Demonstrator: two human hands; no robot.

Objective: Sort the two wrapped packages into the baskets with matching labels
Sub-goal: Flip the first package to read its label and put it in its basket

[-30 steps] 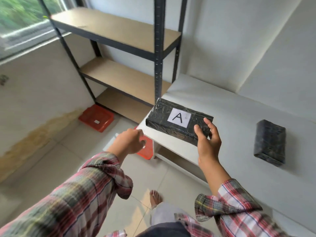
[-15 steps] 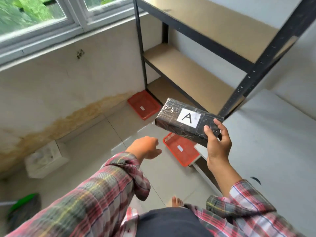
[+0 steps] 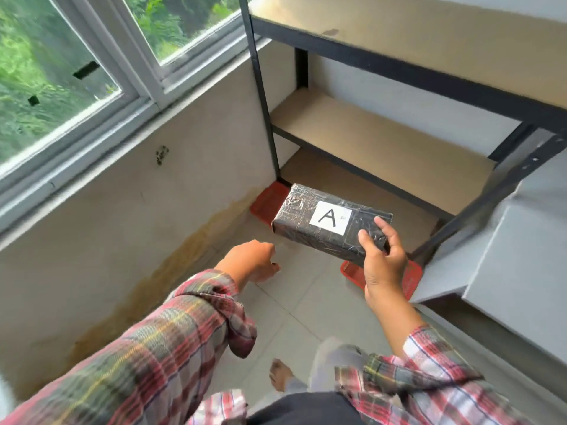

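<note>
My right hand (image 3: 380,259) grips the near end of a black plastic-wrapped package (image 3: 310,222) with a white label reading "A", held level in the air above the floor. Two red baskets sit on the tiled floor: the far one (image 3: 265,202) by the shelf's corner post is partly hidden behind the package, the near one (image 3: 409,277) peeks out under my right hand beside the grey table. Their labels are hidden. My left hand (image 3: 253,262) hangs loosely curled and holds nothing, left of the package. The second package is out of view.
A black metal shelving unit (image 3: 383,148) with wooden boards stands ahead. A grey table (image 3: 521,240) edge juts in at right. A window and stained wall (image 3: 138,210) run along the left. My bare foot (image 3: 280,374) is on the tiles below.
I have turned left and stepped closer to the shelf, carrying the package away from the table; it now hangs over the floor between the two baskets. The table's second package has left the view.
</note>
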